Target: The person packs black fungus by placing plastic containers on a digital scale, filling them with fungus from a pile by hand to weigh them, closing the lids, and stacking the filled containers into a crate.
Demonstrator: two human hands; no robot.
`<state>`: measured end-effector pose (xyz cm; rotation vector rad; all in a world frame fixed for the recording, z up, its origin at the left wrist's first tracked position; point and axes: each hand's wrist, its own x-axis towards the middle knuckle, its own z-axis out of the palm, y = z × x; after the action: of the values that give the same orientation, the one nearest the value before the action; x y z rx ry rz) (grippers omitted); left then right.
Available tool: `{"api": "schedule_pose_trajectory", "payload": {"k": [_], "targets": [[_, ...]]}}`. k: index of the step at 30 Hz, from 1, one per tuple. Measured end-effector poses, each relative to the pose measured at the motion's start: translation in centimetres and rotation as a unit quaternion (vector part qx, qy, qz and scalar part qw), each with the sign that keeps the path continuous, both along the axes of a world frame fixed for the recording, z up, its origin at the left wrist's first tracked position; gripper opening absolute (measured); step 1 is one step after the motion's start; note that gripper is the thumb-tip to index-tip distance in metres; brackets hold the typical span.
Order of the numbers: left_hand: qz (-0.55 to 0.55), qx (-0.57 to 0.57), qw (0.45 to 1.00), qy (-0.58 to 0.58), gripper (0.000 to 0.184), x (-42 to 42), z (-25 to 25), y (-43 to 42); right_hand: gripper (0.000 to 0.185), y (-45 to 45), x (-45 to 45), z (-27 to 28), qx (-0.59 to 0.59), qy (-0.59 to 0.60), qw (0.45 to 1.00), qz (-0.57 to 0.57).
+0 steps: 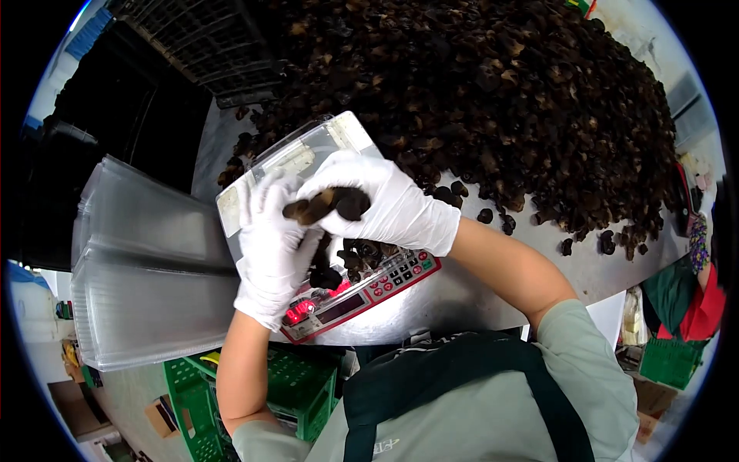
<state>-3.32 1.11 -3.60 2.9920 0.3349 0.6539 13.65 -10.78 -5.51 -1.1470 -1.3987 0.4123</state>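
A few dark pieces are held above the scale, between the two gloved hands. They are gripped by the fingers of the right hand, which are curled in narrowly. The fingers of the left hand are bent around the near side of the same pieces; whether any are pinched by them cannot be told.

More dark pieces are contained in a clear box under the hands, partly covered by them. Beside it, the red-edged front of the scale is shown, with a dark display and rows of black and red keys; their markings are too small to be read. No figure can be made out on the display. A pale mark is printed on the apron-covered shirt, also unreadable.

The metal desk is covered at its far side by a large pile of similar pieces, with several strays scattered along its near edge. At the left, clear trays are stacked near the scale. A black crate is seen beyond them, and a green crate below desk level.
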Motion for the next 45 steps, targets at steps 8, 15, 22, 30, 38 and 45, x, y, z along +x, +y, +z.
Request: {"api": "schedule_pose_trajectory", "payload": {"k": [8,15,22,30,38,45], "targets": [[0.067,-0.061,0.995,-0.030,0.017,-4.2,3.9,2.2,0.072,0.4,-0.1,2.7,-0.186,-0.333,0.921,0.077],[0.026,-0.066,0.993,-0.094,0.023,-4.1,8.5,-0.3,0.034,-5.1,1.6,7.9,-0.154,0.128,0.979,-0.036],[-0.267,-0.044,0.959,-0.085,0.026,4.6,11.0,-6.0,0.037,-12.0,-0.3,7.3,-0.186,0.334,0.924,-0.024],[-0.139,-0.103,0.984,-0.033,0.038,4.3,8.7,-0.1,0.017,-38.9,4.9,0.4,-0.425,0.190,0.812,-0.352],[-0.087,-0.084,0.990,0.072,0.046,4.4,-0.3,-1.4,0.037,-40.3,2.4,-1.2,-0.465,-0.080,0.733,-0.490],[-0.123,-0.053,0.991,-0.012,0.023,4.2,0.6,-1.7,0.070,-22.8,2.1,-5.8,-0.368,-0.157,0.874,-0.277]]}}
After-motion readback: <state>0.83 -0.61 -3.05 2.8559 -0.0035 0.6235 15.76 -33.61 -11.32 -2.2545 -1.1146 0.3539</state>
